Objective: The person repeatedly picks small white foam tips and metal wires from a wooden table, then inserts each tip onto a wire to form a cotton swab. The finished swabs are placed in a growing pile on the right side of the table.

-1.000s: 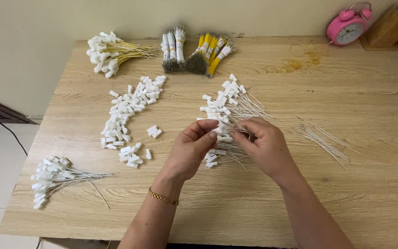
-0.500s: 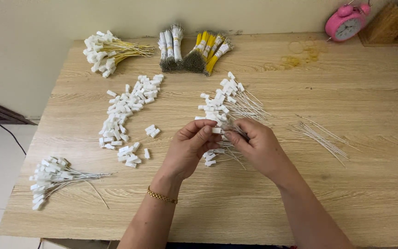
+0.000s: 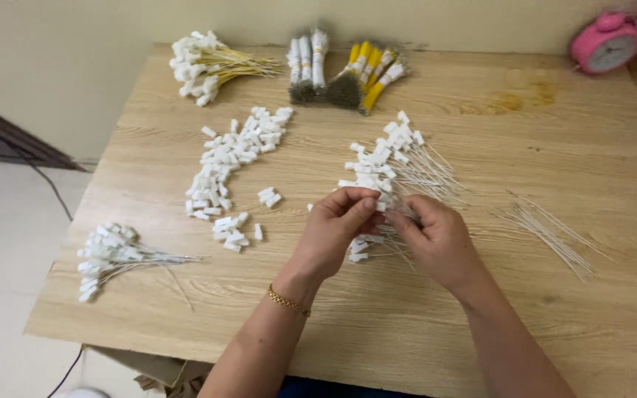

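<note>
Both my hands meet above the middle of the wooden table (image 3: 481, 324). My left hand (image 3: 337, 228), with a gold bracelet at the wrist, pinches a small white plastic piece between thumb and fingertips. My right hand (image 3: 436, 237) holds a thin white wire up to that piece. Right behind my fingers lies a pile of white-capped wires (image 3: 392, 158). A few finished ones lie under my hands (image 3: 359, 250).
Loose white caps (image 3: 234, 166) spread out on the left. Bare thin wires (image 3: 551, 232) lie to the right. A capped bundle (image 3: 108, 254) rests near the left edge. Yellow-wire bundle (image 3: 208, 63), taped bundles (image 3: 344, 70) and a pink alarm clock (image 3: 610, 44) sit at the back.
The camera has shifted slightly. My hands stay together at the same spot, fingers working the small piece and the wire.
</note>
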